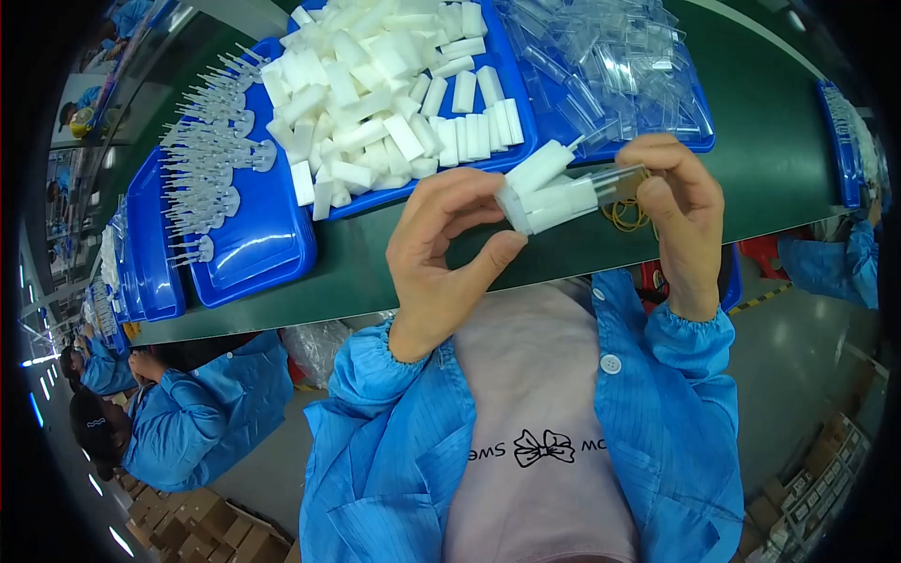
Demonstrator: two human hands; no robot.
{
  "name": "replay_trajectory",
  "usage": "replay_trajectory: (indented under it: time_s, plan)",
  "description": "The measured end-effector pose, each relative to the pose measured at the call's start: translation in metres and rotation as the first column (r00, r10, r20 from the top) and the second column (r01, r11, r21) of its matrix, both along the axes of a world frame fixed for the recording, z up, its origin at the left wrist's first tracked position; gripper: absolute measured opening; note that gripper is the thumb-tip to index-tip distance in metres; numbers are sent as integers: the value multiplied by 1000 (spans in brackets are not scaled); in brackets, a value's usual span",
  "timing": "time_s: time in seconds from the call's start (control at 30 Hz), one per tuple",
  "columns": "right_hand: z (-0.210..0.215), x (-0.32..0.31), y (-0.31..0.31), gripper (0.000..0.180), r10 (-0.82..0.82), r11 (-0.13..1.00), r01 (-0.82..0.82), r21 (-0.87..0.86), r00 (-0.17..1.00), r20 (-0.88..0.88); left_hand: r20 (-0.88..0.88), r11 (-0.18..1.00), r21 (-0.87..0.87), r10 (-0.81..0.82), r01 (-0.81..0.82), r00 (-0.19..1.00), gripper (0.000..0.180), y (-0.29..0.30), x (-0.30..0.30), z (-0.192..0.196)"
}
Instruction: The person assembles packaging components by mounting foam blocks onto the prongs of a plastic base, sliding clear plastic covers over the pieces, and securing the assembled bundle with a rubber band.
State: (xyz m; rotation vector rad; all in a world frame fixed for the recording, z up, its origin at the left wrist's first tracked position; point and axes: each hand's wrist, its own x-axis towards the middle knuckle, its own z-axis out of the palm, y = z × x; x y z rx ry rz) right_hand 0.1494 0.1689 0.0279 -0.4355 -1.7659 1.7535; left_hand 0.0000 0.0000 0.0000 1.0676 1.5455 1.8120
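1. Left grip: the bare left hand (455, 246) is curved partly open, with thumb and fingers pinching the near end of a clear, rectangular plastic case (514, 210).
2. Right grip: the bare right hand (679, 212) pinches the case's other end between thumb and bent fingers.
3. The case is held above the green tabletop (357, 263), with white oblong blocks (561, 201) at its left half; whether all sit inside, I cannot tell.
4. Thin yellow bands (627, 218) lie below the right grip.

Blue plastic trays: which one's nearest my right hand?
The blue plastic tray of clear plastic pieces, just beyond your right hand; the blue tray of white rectangular blocks lies farther left.
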Motion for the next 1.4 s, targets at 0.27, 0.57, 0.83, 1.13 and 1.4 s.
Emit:
replay_trajectory:
  time_s: [0.27, 0.57, 0.83, 1.13, 1.4]
  plan:
    - [3, 1, -12, 12, -109, 994, 111, 21, 990, -94, 163, 998, 58, 18, -27, 986, 43, -6, 0, 10]
    - [11, 3, -29, 20, -144, 958, 179, 223, 976, -163, 28, 994, 93, 58, -61, 998, 38, -13, 5, 21]
    - [23, 3, -32, 23, -71, 904, 138, 405, 982, -177, -4, 991, 82, 104, -103, 995, 41, -17, 8, 22]
    - [21, -4, -34, 20, -53, 924, 108, 367, 987, -155, -7, 991, 109, 82, -80, 997, 43, -18, 8, 20]
    - [13, -15, -33, 17, -108, 977, 136, 165, 980, -165, 526, 991, 131, -49, -23, 849, 58, -5, 12, 21]
